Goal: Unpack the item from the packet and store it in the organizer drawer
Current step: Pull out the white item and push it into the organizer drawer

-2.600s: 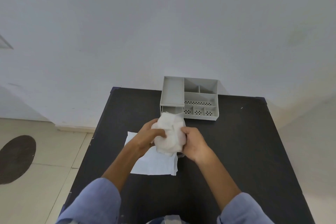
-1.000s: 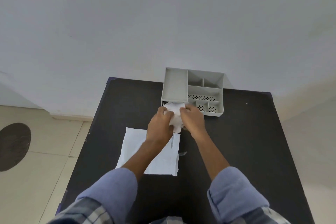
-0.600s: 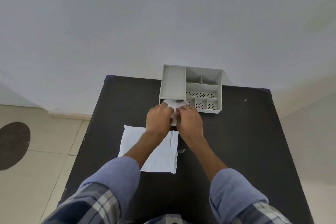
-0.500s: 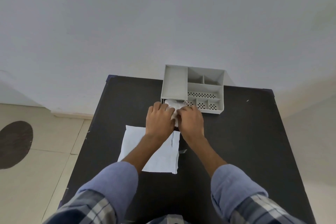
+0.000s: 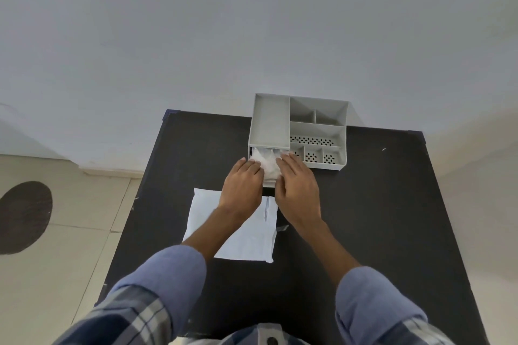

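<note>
A grey plastic organizer (image 5: pixel 316 131) stands at the far edge of the black table (image 5: pixel 378 218). Its lower left drawer is pulled out toward me. A crumpled white item (image 5: pixel 267 164) lies in that drawer, partly inside the organizer. My left hand (image 5: pixel 242 186) and my right hand (image 5: pixel 297 186) lie flat on either side of the item, fingers pressing on it. The drawer's front is mostly hidden under my hands. The flat white packet (image 5: pixel 246 238) lies on the table beneath my left forearm.
The organizer's top has several open compartments, some with perforated floors. A small clear scrap (image 5: pixel 281 228) lies right of the packet. The table's left edge drops to a tiled floor with a dark round mark (image 5: pixel 22 216). A pale wall rises behind.
Both hands carried the white item from above the packet forward to the organizer and pushed it down into the open drawer; the fingers have flattened over it.
</note>
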